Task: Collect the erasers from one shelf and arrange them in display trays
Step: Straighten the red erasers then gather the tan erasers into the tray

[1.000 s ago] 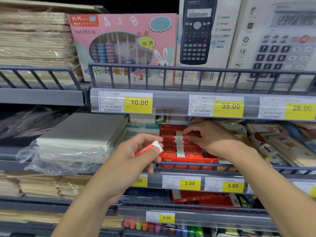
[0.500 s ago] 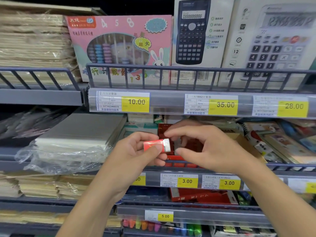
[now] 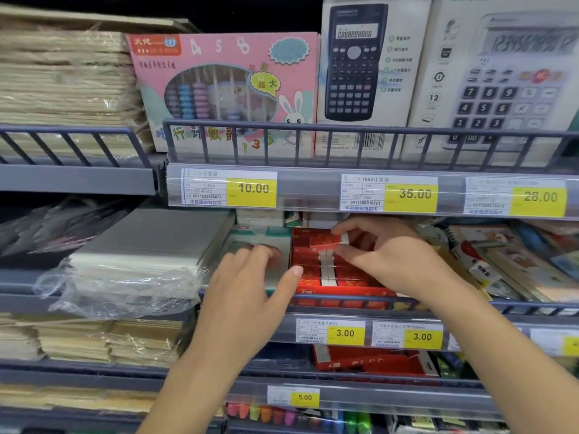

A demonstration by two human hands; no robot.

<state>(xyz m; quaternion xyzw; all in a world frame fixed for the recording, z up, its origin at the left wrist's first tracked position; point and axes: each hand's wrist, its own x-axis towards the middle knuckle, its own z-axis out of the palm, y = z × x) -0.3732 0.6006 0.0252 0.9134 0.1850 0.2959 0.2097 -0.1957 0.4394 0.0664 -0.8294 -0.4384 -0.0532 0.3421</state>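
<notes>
A red display tray (image 3: 316, 291) on the middle shelf holds rows of red-sleeved erasers (image 3: 308, 267) with white ends. My right hand (image 3: 388, 258) hovers over the tray and pinches one red-sleeved eraser (image 3: 329, 240) by its white end, just above the rows. My left hand (image 3: 247, 289) rests at the tray's left edge with spread fingers and holds nothing; its thumb touches the tray's left side. A second red tray (image 3: 372, 363) sits on the shelf below.
A grey wire rail (image 3: 344, 300) runs along the shelf front under my hands. Plastic-wrapped grey pads (image 3: 141, 245) lie to the left, notebooks (image 3: 507, 261) to the right. Calculator boxes (image 3: 360, 73) and a pink abacus box (image 3: 225, 89) stand on the shelf above.
The eraser passed from my left hand to my right, which carried it over the tray. My left hand opened and dropped to the tray's left edge.
</notes>
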